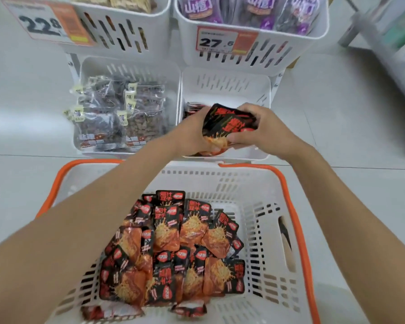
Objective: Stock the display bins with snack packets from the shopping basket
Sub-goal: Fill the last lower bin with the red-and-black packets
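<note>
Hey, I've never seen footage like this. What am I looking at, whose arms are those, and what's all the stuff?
No machine here: one camera worn on a person's head looks down at their bare arms. The left hand and right hand together grip a bunch of red-and-black snack packets at the right bin. Nearer, a white basket with an orange rim holds a pile of the same packets. The left bin holds clear bags of dark snacks.

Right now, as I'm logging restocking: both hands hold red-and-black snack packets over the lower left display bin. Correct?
No. The head view shows the left hand and right hand holding the red-and-black snack packets over the lower right display bin; the lower left bin holds clear bags.
</note>
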### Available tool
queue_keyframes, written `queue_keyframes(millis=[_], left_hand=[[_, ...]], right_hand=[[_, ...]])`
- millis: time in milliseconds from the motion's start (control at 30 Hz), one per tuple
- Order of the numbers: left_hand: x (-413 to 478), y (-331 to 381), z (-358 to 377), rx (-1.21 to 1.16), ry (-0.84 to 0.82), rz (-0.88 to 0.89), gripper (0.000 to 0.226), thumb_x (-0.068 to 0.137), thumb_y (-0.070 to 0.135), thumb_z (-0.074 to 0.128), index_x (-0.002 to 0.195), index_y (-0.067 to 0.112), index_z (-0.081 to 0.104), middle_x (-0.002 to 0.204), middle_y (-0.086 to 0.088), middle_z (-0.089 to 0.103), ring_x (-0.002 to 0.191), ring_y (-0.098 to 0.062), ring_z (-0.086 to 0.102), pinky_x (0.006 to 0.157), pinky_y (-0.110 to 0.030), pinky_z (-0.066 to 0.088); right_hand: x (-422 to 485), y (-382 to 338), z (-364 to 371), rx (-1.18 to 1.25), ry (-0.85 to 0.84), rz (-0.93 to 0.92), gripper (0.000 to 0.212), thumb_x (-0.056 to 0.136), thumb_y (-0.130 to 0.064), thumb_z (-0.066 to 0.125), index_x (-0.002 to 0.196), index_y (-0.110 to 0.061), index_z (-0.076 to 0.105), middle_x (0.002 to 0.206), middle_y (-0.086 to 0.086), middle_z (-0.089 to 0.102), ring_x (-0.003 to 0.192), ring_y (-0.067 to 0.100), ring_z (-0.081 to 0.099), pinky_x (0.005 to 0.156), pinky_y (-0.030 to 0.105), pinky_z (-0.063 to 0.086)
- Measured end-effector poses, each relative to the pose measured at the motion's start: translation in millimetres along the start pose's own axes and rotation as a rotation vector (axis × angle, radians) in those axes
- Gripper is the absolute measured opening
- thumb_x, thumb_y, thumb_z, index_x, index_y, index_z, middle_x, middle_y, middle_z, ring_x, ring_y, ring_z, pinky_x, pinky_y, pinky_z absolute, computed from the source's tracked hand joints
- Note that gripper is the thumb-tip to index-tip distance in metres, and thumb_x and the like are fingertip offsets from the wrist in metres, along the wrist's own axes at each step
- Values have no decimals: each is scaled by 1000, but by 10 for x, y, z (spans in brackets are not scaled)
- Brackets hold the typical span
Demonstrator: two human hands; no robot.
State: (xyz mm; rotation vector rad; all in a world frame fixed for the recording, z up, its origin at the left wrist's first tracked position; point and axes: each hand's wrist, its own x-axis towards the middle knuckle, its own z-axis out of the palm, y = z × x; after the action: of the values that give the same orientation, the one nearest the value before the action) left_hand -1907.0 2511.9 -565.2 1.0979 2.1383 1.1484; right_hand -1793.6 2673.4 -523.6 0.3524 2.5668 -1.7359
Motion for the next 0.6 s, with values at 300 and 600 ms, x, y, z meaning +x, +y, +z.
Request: queue_keyframes(millis=[300, 600], left_hand=[[272, -1006, 146, 911, -203, -33, 111, 77, 76, 53, 156, 28, -7, 163, -5, -16, 148, -25, -22, 118, -55, -13], [276, -1129, 180, 919, -189, -36, 108, 76, 78, 46, 155, 31, -10, 162, -3, -21, 147, -21, -25, 115, -50, -21]], right_hand=[[536, 1210, -226, -476, -82, 82, 32, 78, -18, 81, 103, -18, 62, 94, -2, 64, 87, 21, 66, 82, 36, 54], [722, 1293, -181, -339, -483, 428, 75, 86, -61, 58, 150, -38, 28, 151, -12, 36, 137, 13, 36, 108, 28, 34]])
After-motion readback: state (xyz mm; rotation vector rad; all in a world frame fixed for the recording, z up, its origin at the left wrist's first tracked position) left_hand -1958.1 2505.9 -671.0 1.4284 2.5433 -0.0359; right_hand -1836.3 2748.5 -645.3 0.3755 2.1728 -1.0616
